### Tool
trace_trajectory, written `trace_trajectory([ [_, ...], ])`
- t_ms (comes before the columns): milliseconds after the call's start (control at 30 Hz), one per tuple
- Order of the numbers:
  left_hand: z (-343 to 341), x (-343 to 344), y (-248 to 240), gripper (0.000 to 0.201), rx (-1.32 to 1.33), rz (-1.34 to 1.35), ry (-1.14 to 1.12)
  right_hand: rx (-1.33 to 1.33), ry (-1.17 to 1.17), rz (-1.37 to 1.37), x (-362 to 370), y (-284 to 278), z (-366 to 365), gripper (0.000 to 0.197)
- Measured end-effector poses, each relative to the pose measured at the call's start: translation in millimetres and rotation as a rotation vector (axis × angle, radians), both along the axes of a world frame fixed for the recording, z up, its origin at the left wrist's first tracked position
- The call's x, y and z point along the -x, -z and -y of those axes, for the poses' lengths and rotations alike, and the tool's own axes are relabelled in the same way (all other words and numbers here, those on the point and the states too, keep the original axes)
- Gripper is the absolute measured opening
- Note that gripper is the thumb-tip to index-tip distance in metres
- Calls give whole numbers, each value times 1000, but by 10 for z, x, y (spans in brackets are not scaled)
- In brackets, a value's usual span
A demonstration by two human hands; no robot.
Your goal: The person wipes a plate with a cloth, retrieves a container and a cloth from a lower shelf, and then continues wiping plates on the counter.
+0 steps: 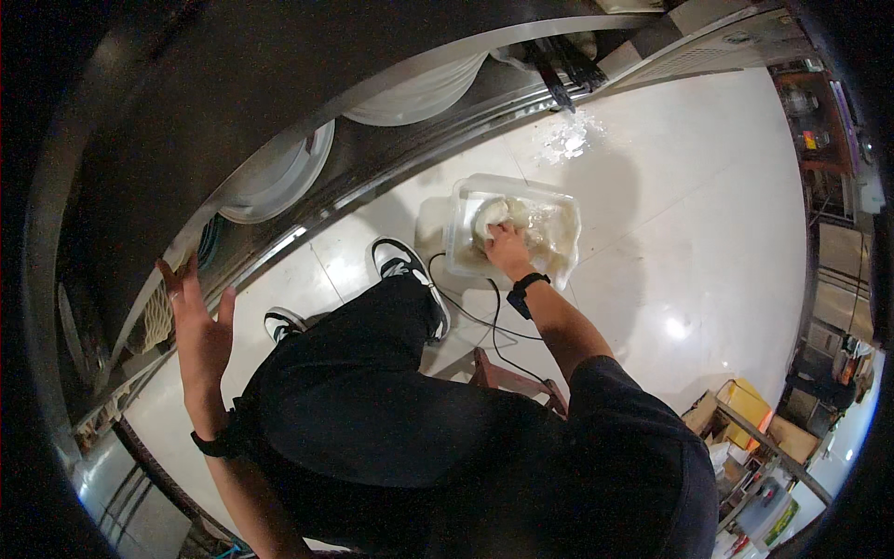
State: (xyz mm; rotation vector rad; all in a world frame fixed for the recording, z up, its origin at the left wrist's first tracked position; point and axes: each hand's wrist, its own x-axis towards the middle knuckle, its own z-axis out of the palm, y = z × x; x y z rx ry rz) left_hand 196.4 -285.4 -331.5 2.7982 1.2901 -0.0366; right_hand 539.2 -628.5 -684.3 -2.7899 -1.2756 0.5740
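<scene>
The right hand (507, 250) reaches into a clear plastic tub (453, 235) on the pale floor (680, 196), its fingers bent against a wet, whitish lump (493, 214) at the tub's left side; whether they pinch or only press it, I cannot tell. Cloudy liquid (549, 224) lies to the right of the lump. The left hand (203, 331) is raised at the left, fingers spread, its tips at the edge of a dark surface (251, 74); contact is unclear. White plates (424, 93) sit beneath that surface, on the far side.
</scene>
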Motion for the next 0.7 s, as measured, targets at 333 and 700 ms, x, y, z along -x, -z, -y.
trace_trajectory([
  [333, -16, 79, 90, 69, 12, -63, -38, 288, 39, -260, -43, 34, -199, 55],
  [700, 31, -40, -57, 62, 32, -16, -54, 167, -26, -335, -31, -420, 92, 30],
])
